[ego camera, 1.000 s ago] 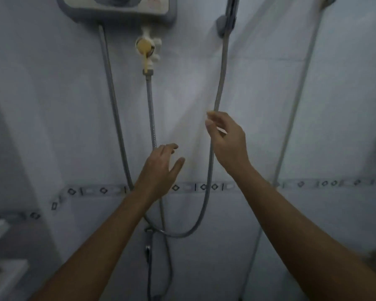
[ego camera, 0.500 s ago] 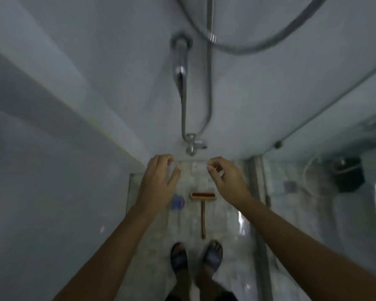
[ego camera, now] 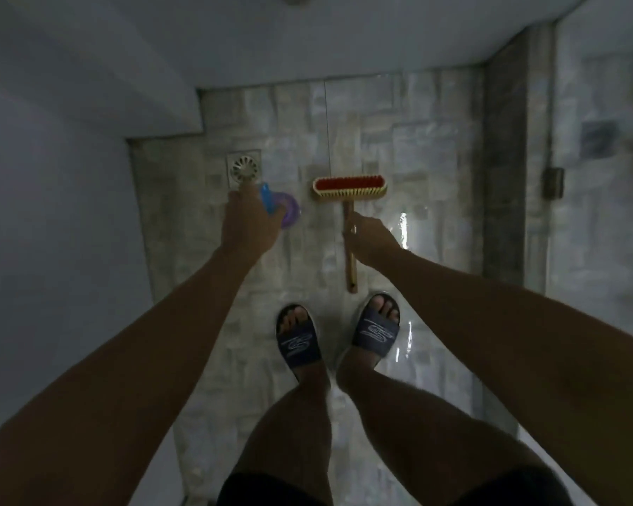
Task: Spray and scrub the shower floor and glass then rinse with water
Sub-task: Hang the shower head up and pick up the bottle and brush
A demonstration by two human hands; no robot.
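The spray bottle (ego camera: 288, 213) stands just beside the drain (ego camera: 244, 169), on its near right, and is judged to be the first thing to be lifted, with the brush (ego camera: 349, 187) taken alongside. The bottle is best gripped round the neck, under the trigger, so that it is raised upright and nothing is squirted early. The brush is best taken at mid-handle, where it should balance. Because the floor (ego camera: 417, 158) looks wet and shiny, weight should be kept over both feet while bending.

The bottle is seen as a purple, translucent body with a blue top, partly hidden by the left hand (ego camera: 251, 222). Whether that hand's fingers are closed on it cannot be told.

The brush lies flat to the right of the drain, its red and pale bristle head away from the person and its wooden handle pointing back toward the sandals (ego camera: 298, 341). The right hand (ego camera: 371, 239) is held over the handle with fingers curled, but a true grip cannot be confirmed.

A glass panel (ego camera: 600, 286) is set far to the right of the drain.
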